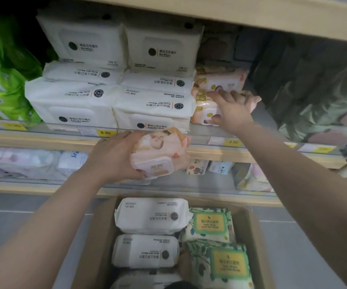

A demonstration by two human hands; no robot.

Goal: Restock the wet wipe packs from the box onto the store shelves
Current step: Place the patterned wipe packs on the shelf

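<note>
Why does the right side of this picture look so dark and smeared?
Head view: the shelf's right end lies in shadow and is blurred, so its goods cannot be told; the right hand is slightly soft; the wide lens bends the shelf edges; the white packs are sharp.

Pink pack (160, 152), white packs (114, 97), leaf-patterned green-yellow packs (216, 245), brown box (94, 236).

Both forearms are bare up to the frame's edge, with no sleeve in view. The left hand (114, 155) and right hand (234, 112) wear no gloves, rings or watch.
</note>
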